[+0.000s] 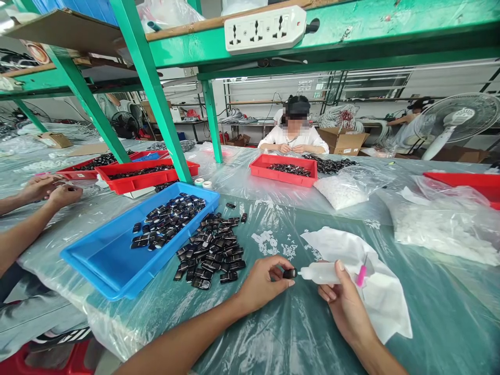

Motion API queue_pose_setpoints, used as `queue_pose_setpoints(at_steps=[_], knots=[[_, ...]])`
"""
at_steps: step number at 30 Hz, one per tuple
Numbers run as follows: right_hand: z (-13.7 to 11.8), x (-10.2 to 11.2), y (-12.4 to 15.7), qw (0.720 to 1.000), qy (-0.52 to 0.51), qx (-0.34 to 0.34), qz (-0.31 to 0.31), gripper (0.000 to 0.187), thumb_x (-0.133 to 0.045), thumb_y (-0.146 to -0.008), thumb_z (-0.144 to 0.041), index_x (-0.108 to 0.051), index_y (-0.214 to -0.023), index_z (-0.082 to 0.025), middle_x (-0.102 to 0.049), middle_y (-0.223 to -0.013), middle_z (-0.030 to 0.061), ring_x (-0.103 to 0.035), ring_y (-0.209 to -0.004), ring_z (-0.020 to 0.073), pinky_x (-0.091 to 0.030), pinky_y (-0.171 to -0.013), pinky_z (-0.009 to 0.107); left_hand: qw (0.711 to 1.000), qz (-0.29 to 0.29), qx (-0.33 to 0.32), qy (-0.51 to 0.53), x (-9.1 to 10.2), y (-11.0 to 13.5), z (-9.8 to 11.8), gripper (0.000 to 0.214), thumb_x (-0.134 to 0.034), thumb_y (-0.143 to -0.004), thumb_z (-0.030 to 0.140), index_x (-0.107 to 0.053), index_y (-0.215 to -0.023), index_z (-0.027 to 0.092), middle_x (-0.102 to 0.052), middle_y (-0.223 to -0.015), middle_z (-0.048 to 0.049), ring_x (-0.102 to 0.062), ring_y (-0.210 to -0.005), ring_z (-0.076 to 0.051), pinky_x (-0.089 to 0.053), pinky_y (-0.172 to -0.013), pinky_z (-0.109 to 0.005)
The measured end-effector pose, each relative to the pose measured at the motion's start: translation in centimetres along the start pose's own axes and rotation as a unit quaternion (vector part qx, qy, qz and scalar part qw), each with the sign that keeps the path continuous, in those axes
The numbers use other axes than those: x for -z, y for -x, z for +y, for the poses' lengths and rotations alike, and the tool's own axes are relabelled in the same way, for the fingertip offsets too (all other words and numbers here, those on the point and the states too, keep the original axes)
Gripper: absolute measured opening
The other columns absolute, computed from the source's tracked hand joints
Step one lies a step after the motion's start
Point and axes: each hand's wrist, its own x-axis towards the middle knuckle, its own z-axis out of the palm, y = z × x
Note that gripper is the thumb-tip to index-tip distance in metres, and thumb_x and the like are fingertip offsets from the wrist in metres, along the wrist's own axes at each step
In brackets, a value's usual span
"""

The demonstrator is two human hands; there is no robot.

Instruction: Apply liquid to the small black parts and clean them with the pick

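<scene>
Between the fingertips and thumb of my left hand (269, 281) is a small black plastic part (289, 273). My right hand (346, 299) is closed around a translucent white squeeze bottle (322, 272), held on its side with its narrow nozzle pointing left, at the black part. Whether the tip touches the part or sits just short of it, I cannot tell. Under and beyond my right hand lies a white cloth (385, 307), with a pink needle-like tip (361, 275) on it. A pile of similar black parts (211, 250) lies left of my left hand.
A blue tray (105, 260) holding more black parts stands at left. Small white pieces (265, 242) are scattered ahead of my hands. Plastic bags of white pieces (441, 224) and a red tray (283, 174) sit farther back. Co-workers sit opposite and at left. A green shelf frame (152, 88) rises overhead.
</scene>
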Motion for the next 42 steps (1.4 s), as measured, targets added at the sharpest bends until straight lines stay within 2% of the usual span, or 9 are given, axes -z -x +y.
queue_pose_setpoints(at_steps=[4, 7, 10, 14, 18, 29, 33, 42], knots=[[0.0, 0.2, 0.2, 0.996, 0.078, 0.041, 0.003, 0.036, -0.061, -0.08, -0.047, -0.062, -0.094, -0.014, -0.027, -0.057, -0.0036, -0.022, -0.052, 0.0089, -0.028, -0.048, 0.021, 0.999, 0.008, -0.016, -0.044, 0.3, 0.0, 0.3, 0.018, -0.065, -0.072, 0.02, -0.064, -0.09, 0.016, -0.064, -0.089, -0.0025, -0.057, -0.075, -0.013, -0.045, -0.071, -0.023], [-0.1, 0.6, 0.4, 0.982, 0.169, 0.086, -0.003, 0.037, -0.059, -0.081, -0.048, -0.061, -0.099, -0.016, -0.039, -0.059, -0.0015, -0.031, -0.055, 0.01, -0.028, -0.051, 0.022, 0.996, 0.008, -0.029, -0.079, 0.4, 0.1, 0.7, 0.016, -0.064, -0.073, 0.019, -0.065, -0.089, 0.018, -0.064, -0.087, -0.0015, -0.055, -0.076, -0.013, -0.043, -0.071, -0.022], [-0.6, 0.8, 0.7, 0.957, 0.256, 0.133, 0.0, 0.038, -0.061, -0.078, -0.05, -0.062, -0.099, -0.018, -0.054, -0.071, 0.0019, -0.04, -0.059, 0.0119, -0.032, -0.052, 0.023, 0.995, 0.005, -0.03, -0.097, 0.4, 0.2, 1.0, 0.016, -0.063, -0.074, 0.019, -0.065, -0.09, 0.019, -0.064, -0.087, -0.0014, -0.055, -0.077, -0.013, -0.042, -0.071, -0.023], [-1.4, 0.3, 1.3, 0.93, 0.313, 0.192, 0.014, 0.039, -0.064, -0.074, -0.052, -0.064, -0.093, -0.018, -0.06, -0.078, 0.0046, -0.051, -0.065, 0.0168, -0.041, -0.058, 0.026, 0.994, 0.002, -0.025, -0.103, 0.4, 0.2, 1.1, 0.016, -0.062, -0.075, 0.02, -0.065, -0.091, 0.019, -0.063, -0.088, -0.0021, -0.054, -0.076, -0.014, -0.042, -0.071, -0.023], [-1.6, 0.0, 1.4, 0.922, 0.324, 0.209, 0.021, 0.037, -0.064, -0.074, -0.05, -0.064, -0.094, -0.019, -0.062, -0.083, 0.0054, -0.056, -0.069, 0.019, -0.045, -0.06, 0.027, 0.994, 0.005, -0.03, -0.105, 0.3, 0.2, 1.0, 0.015, -0.062, -0.075, 0.02, -0.065, -0.09, 0.018, -0.063, -0.087, -0.0016, -0.054, -0.076, -0.013, -0.042, -0.071, -0.023], [-1.4, 0.3, 1.4, 0.919, 0.327, 0.22, 0.007, 0.034, -0.065, -0.074, -0.047, -0.065, -0.095, -0.021, -0.064, -0.089, 0.0058, -0.059, -0.079, 0.0218, -0.048, -0.066, 0.029, 0.994, 0.005, -0.037, -0.104, 0.4, 0.3, 0.9, 0.016, -0.063, -0.074, 0.017, -0.064, -0.09, 0.018, -0.063, -0.087, 0.0004, -0.054, -0.076, -0.011, -0.042, -0.071, -0.02], [-1.3, 0.6, 1.4, 0.909, 0.34, 0.241, 0.007, 0.03, -0.066, -0.075, -0.044, -0.065, -0.095, -0.022, -0.064, -0.096, 0.0053, -0.059, -0.084, 0.0211, -0.048, -0.071, 0.028, 0.993, 0.008, -0.04, -0.108, 0.4, 0.4, 0.9, 0.018, -0.063, -0.074, 0.016, -0.063, -0.092, 0.018, -0.062, -0.087, -0.0002, -0.054, -0.076, -0.011, -0.042, -0.069, -0.02], [-1.2, 0.6, 1.4, 0.881, 0.357, 0.31, -0.022, 0.024, -0.067, -0.076, -0.037, -0.066, -0.095, -0.022, -0.066, -0.094, 0.0044, -0.062, -0.082, 0.019, -0.05, -0.066, 0.022, 0.991, -0.012, -0.066, -0.118, 0.5, 0.2, 0.6, 0.018, -0.065, -0.074, 0.019, -0.064, -0.092, 0.018, -0.057, -0.089, -0.0027, -0.054, -0.078, -0.012, -0.043, -0.068, -0.021]])
